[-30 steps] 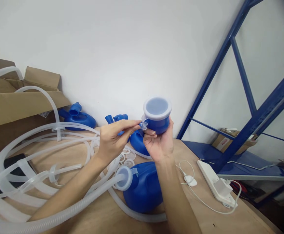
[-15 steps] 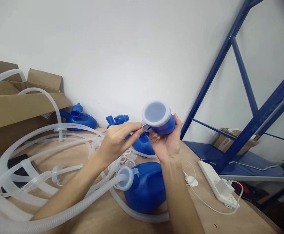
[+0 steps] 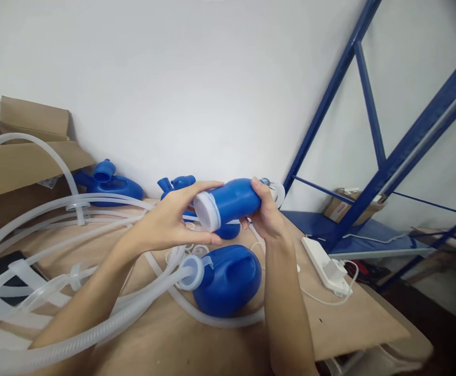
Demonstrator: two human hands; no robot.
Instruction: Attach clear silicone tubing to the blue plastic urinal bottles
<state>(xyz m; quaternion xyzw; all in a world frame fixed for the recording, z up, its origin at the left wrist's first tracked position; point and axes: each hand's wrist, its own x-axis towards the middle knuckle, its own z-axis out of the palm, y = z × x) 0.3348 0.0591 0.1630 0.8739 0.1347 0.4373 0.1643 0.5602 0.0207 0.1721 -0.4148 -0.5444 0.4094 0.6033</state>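
A blue tubular piece point(image 3: 233, 201) with a translucent white cap point(image 3: 207, 211) on its left end lies nearly level in the air. My right hand point(image 3: 267, 211) is wrapped round its right end. My left hand point(image 3: 173, 216) is spread around the capped end, thumb below and fingers above; the fingertips are at or near the cap's rim. Under the hands, a blue bottle point(image 3: 228, 279) rests on its side on the table point(image 3: 165, 344). A ribbed clear hose point(image 3: 133, 308) enters the white cap point(image 3: 191, 272) of that bottle.
Coiled clear hoses point(image 3: 16, 224) cover the left side, before an open cardboard box point(image 3: 32, 162). More blue bottles point(image 3: 114, 190) stand by the wall. On the right are a white power strip point(image 3: 325, 266) with a cable and a blue metal shelf point(image 3: 369, 245).
The held blue piece has turned from cap-up to sideways, its cap now facing left. My left hand has opened from its pinch at the cap's tab. The view has shifted right.
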